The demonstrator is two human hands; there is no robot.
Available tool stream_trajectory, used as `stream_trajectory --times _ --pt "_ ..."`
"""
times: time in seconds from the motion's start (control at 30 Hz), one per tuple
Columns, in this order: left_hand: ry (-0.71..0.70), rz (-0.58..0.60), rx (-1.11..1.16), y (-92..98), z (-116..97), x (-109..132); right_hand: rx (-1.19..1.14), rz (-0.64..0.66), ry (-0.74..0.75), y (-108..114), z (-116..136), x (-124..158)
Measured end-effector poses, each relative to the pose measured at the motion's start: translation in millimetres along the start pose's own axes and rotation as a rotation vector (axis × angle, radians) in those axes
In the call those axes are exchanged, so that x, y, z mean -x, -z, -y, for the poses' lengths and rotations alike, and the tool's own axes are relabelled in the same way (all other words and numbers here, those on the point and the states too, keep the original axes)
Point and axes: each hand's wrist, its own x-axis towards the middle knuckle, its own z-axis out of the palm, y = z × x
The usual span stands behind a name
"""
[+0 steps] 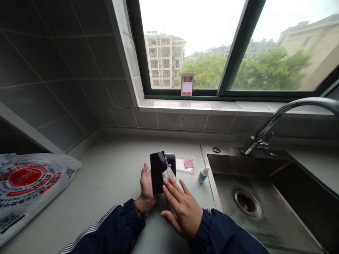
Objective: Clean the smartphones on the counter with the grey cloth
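My left hand [147,185] grips a smartphone [156,173] from behind and along its left edge, with the dark screen facing up. With its fingers stretched forward, my right hand [182,208] presses a small white wipe [168,174] against the right side of the screen. Partly hidden behind the phone is a second dark, phone-like item [172,160]. A clear phone case [182,170] with a pink piece of paper [188,164] on it lies just beyond. To the right of my hands stands a small white-capped spray bottle [203,174].
The steel sink [212,183] with its chrome tap [272,118] borders the counter [111,169] on the right. A printed plastic bag [31,187] lies at the left. Behind the counter are a tiled wall and a window sill [201,104].
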Motion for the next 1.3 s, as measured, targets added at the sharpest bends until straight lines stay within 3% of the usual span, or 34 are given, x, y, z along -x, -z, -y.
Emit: stream_trajectory --times 0.23,0.57,0.8,1.1,1.3 --pt "0.036 -0.012 -0.035 1.1 -1 1 -0.074 0.05 0.027 2 6 3" --pt "0.106 -0.083 -0.122 -6.2 5 8 -0.117 0.107 0.051 -17 16 4" --pt "0.198 -0.014 -0.05 -4.7 5 11 -0.143 0.179 0.065 -8 13 2" --pt "0.235 0.102 0.0 -9.0 12 18 -0.181 0.061 0.018 -12 13 1" --pt "0.268 0.105 0.024 -12.6 28 19 -0.185 -0.095 -0.017 -20 5 2"
